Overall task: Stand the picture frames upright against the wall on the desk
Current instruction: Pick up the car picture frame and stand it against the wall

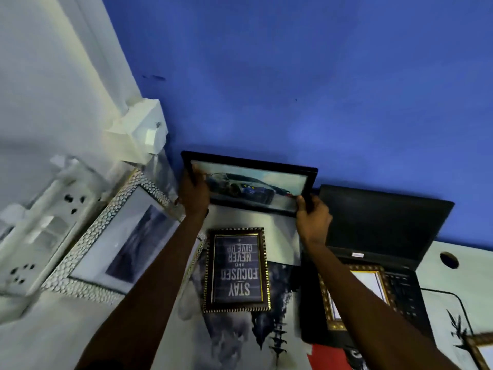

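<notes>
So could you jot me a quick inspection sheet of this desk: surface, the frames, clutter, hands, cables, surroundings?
Surface: white desk with a round hole, partly under a dark printed mat.
Job's things: black-framed car picture held at the blue wall; silver pebbled frame leaning at left; dark "Stay Focused" frame lying flat, its text upside down from this view; ornate gold frame on the laptop; another gold frame corner at lower right.
Clutter: open black laptop.
Hands: left hand and right hand grip the car picture's ends.
Cables: nothing seen.
Surroundings: white wall sockets and white switch box.
</notes>
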### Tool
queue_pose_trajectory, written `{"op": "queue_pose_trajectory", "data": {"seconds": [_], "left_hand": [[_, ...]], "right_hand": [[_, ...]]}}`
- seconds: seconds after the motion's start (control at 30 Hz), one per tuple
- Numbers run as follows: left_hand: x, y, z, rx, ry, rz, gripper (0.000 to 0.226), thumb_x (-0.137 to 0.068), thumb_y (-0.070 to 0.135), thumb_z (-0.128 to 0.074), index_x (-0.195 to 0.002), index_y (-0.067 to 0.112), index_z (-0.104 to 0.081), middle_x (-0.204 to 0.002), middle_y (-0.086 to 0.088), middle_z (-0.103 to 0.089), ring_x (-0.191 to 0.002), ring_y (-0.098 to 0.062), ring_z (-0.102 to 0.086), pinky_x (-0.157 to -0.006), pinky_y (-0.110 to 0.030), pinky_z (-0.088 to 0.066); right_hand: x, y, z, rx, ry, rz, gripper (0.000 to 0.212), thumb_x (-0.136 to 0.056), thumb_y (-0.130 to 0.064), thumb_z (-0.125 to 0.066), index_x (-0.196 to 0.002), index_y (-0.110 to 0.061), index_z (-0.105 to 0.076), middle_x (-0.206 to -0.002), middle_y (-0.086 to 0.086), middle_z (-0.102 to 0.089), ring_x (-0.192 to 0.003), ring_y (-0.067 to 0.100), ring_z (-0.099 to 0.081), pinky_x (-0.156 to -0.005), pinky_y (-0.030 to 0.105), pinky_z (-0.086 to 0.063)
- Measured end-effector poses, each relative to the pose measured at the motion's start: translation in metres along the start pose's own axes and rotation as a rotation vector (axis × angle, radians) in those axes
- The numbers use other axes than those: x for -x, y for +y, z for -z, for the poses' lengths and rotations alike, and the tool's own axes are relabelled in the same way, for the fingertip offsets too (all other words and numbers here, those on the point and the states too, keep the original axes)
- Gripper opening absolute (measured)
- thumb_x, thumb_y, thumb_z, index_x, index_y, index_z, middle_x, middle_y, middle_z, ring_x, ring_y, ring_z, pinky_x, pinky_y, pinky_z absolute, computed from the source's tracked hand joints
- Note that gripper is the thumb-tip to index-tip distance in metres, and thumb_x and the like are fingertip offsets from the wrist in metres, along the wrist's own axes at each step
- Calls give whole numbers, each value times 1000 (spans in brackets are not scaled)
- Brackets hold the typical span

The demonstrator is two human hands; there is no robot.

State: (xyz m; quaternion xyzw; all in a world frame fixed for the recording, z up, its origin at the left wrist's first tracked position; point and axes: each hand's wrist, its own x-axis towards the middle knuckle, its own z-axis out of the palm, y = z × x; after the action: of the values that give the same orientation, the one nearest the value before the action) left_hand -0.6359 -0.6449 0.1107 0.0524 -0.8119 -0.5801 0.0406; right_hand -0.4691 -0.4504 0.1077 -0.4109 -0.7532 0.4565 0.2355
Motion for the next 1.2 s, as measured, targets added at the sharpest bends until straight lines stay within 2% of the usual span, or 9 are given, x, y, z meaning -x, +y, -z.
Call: {"op": "queue_pose_trajectory", "data": {"seconds": [0.17,0.33,0.5,0.67,0.77,0.9,1.0,1.07,1.2], "left_hand": [[-13,-35,-26,5,-38,114,52,-105,42,-32,-119,2,-62,-114,-24,-67,-105,-33,-64,-85,-35,-45],[-20,-59,-38,-21,-62,105,52,-105,43,-34,-131,6,-58,-124,-19,-65,-114,-32,-60,-90,-31,-42],[-19,-58,-41,14,-155,68,43,-105,42,-34,-117,11,-61,-101,-4,-66,-98,-23,-61,-88,-33,-44],[-17,-64,-39,17,-204,91,54,-102,49,-39,-145,17,-47,-138,-11,-59,-125,-25,-54,-108,-39,-43],[-4,-70,-36,-24,-180,138,70,-98,55,-43,-152,10,-37,-150,-15,-49,-138,-31,-47,-114,-44,-39],[27,-75,-27,-45,-122,86,42,-98,35,-56,-126,4,-61,-122,-16,-68,-112,-28,-64,-84,-21,-45],[54,-80,-11,-68,-107,88,23,-94,16,-63,-103,-4,-67,-102,-19,-71,-84,-20,-62,-64,-1,-37],[75,-85,4,-109,-121,91,18,-94,14,-62,-97,-2,-69,-96,-17,-72,-81,-16,-60,-63,-4,-37],[116,-106,44,-175,-130,84,24,-94,27,-60,-83,7,-70,-84,-5,-73,-82,-21,-67,-70,-16,-41]], "right_hand": [[-9,25,-23,40,-38,-108,33,-100,-27,-59,-124,-4,-61,-122,21,-71,-115,38,-67,-100,43,-53],[-21,36,-34,116,-143,-139,35,-103,-22,-55,-129,1,-55,-128,22,-67,-117,38,-65,-88,27,-45],[-29,40,-44,140,-203,-243,37,-101,-15,-56,-134,0,-48,-135,23,-62,-124,41,-60,-97,37,-49],[-27,45,-43,152,-264,-275,42,-98,-8,-59,-137,-2,-44,-137,21,-60,-126,40,-59,-103,44,-48],[-22,44,-44,151,-255,-326,46,-98,-13,-61,-138,1,-41,-138,24,-58,-127,42,-57,-103,45,-48],[-4,43,-44,131,-192,-451,53,-93,-26,-65,-135,3,-49,-134,26,-61,-124,44,-59,-99,41,-49],[4,77,-59,94,-300,-496,50,-69,-46,-69,-105,-12,-71,-111,20,-75,-104,41,-72,-91,52,-60],[6,111,-80,97,-393,-466,43,-59,-54,-67,-82,-17,-71,-96,15,-78,-91,36,-75,-83,52,-63],[56,44,-77,77,-571,-320,21,-79,-36,-68,-86,-19,-76,-87,9,-78,-80,28,-75,-83,48,-63]]}}
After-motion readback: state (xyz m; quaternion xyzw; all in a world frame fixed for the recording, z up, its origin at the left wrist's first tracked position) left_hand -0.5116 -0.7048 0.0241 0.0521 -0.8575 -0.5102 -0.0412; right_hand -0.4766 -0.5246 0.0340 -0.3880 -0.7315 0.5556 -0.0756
